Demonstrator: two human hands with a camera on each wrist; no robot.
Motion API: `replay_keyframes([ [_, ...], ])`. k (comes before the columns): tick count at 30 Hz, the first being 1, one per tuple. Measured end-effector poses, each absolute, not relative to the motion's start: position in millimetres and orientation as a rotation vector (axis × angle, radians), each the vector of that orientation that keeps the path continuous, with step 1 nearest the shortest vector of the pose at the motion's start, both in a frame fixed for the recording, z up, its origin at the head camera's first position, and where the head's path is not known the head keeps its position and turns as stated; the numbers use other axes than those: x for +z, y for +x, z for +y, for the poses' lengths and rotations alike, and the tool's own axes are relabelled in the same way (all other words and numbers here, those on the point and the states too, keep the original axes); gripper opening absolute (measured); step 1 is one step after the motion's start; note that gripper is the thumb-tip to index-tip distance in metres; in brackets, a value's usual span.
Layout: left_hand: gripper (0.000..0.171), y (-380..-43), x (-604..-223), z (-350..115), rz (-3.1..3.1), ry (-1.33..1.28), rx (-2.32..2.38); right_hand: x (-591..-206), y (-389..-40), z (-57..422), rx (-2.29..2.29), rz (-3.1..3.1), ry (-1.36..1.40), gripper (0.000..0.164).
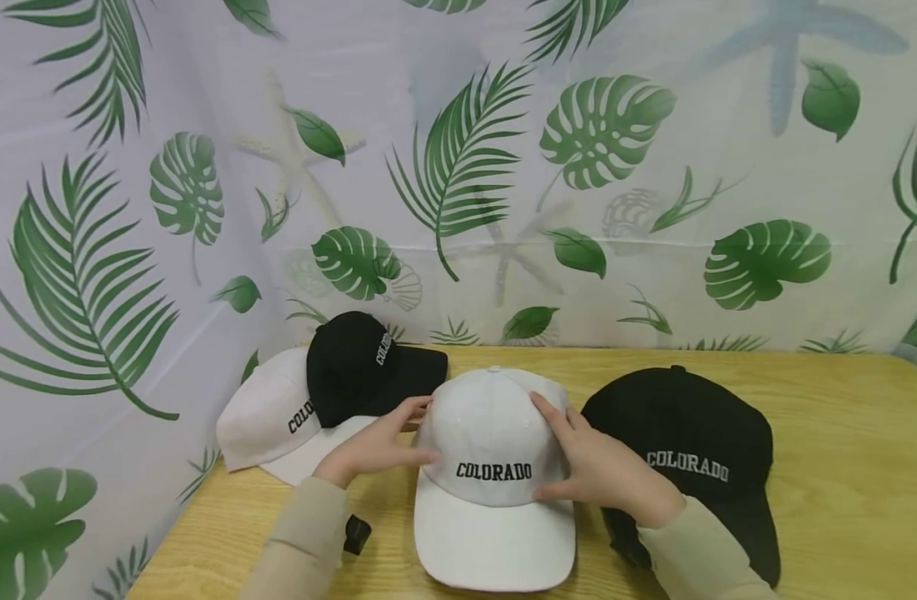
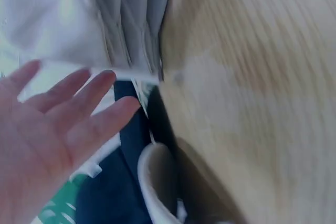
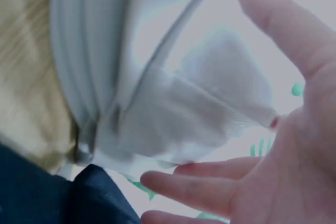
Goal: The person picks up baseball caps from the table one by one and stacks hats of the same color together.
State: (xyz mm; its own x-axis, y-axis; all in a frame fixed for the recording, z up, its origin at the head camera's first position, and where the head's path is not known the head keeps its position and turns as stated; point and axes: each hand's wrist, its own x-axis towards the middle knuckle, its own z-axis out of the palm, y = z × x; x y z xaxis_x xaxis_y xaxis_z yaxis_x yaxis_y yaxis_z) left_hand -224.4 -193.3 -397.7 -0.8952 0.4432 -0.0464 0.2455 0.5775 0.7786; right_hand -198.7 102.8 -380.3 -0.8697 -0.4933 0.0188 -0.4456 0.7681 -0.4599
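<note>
A white baseball cap (image 1: pixel 496 546) lettered COLORADO stands at the front middle of the table, brim toward me. The wrist views show several layered brims (image 2: pixel 126 19), so white caps (image 3: pixel 92 40) appear nested together. My left hand (image 1: pixel 379 446) is at the cap's left side, fingers extended and spread in the left wrist view. On the other side my right hand (image 1: pixel 608 467) spans the crown, its fingers spread and straight against or close to the fabric. Neither hand curls around anything. The crown hides some of the left fingertips.
To the right sits a black COLORADO cap (image 1: pixel 687 417), partly behind my right forearm. At the back left, another black cap (image 1: pixel 349 362) leans over a white cap (image 1: pixel 259 408). A small black object (image 1: pixel 357 533) lies by my left sleeve. A leaf-patterned curtain (image 1: pixel 458 167) hangs behind the table.
</note>
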Motion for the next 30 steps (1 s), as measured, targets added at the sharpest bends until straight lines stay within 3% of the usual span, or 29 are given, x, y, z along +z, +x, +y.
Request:
replay_keyframes([
  [4,0.046,-232.7,-405.1,-202.6,2.569,0.207,1.406,-376.6,-193.9,107.3,-0.718,2.896,-0.746,0.098],
  [10,0.041,-241.7,-415.3,-197.3,2.295,-0.228,1.744,-373.0,-187.7,111.1,-0.721,2.981,-0.747,0.081],
  [23,0.046,-254.9,-424.7,-179.3,1.767,-0.421,2.359,-371.5,-178.4,128.7,-0.757,3.029,-0.811,0.052],
  [30,0.036,-313.1,-508.1,-210.6,1.765,-0.363,2.581,-368.9,-178.5,136.4,-0.774,3.071,-0.794,0.050],
])
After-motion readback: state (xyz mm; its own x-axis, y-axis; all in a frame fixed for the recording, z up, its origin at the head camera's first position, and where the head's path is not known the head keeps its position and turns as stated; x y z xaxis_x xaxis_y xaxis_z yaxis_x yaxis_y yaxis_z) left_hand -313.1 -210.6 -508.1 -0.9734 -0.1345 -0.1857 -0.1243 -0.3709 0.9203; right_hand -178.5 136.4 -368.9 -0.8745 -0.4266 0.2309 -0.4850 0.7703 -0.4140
